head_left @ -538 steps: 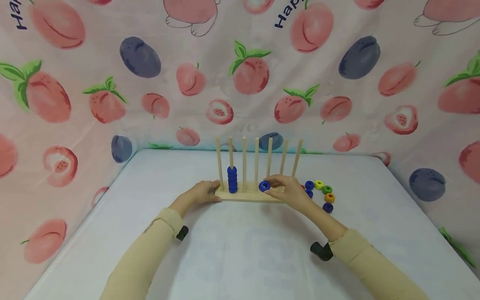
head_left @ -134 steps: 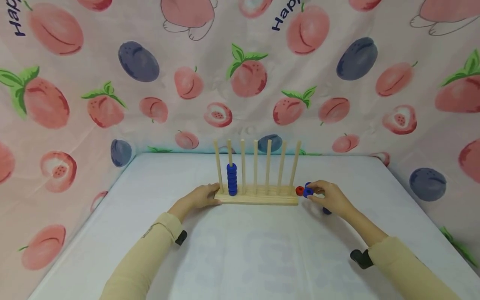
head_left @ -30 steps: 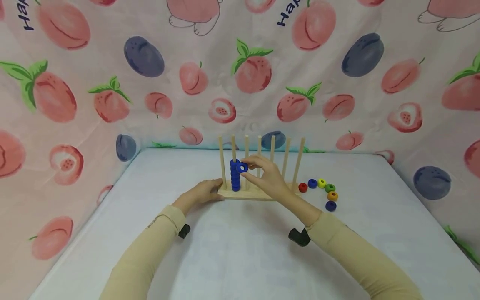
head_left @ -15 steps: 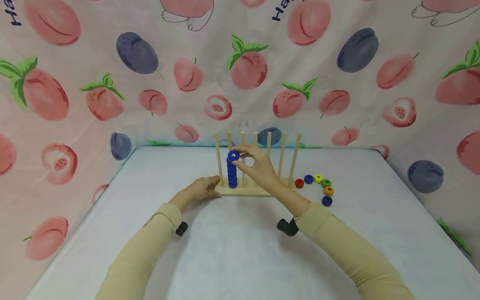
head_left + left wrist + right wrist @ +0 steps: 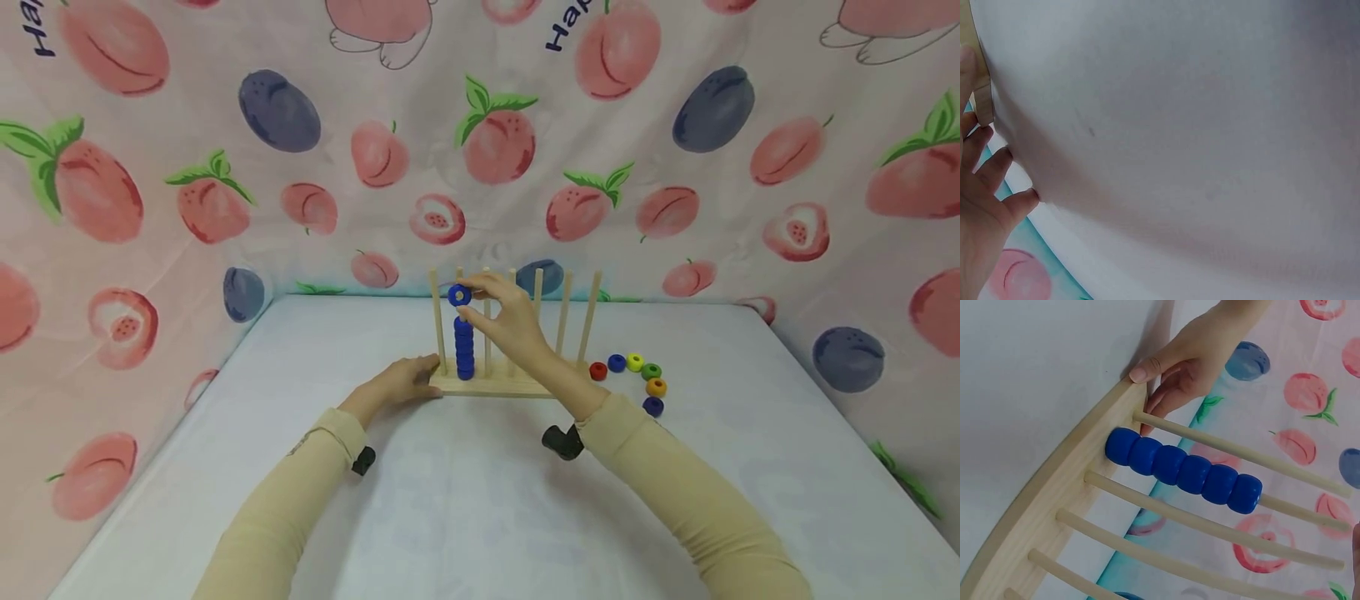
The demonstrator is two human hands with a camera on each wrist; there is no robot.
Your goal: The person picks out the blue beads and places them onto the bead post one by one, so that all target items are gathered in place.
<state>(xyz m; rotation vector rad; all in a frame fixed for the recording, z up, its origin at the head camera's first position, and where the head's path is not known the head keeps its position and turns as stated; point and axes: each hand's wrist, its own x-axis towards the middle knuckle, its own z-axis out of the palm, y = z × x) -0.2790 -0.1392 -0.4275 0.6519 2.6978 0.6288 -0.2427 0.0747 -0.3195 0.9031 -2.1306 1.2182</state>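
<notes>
My left hand (image 5: 401,381) grips the left end of a wooden peg rack's base (image 5: 495,387). Its thumb lies on the front edge and the fingers are behind the end, as the right wrist view shows. Between thumb and fingertips my right hand (image 5: 513,321) pinches a blue bead (image 5: 451,295), hole facing me, close to the top of the second peg from the left. Whether the peg is inside the hole I cannot tell. Lower on that peg sits a stack of several blue beads (image 5: 1192,474). The right wrist view does not show the held bead.
The other upright pegs (image 5: 590,321) carry no beads. Right of the rack, a curved row on the white table holds a red bead (image 5: 597,372), a blue one, a yellow one, a green bead (image 5: 652,372), an orange bead (image 5: 656,387) and a dark blue bead (image 5: 653,407).
The blue stack is taller than at first. My right hand picked a blue bead from the right and, lately, raised it leftward to the second peg's top. My left hand stayed on the base.
</notes>
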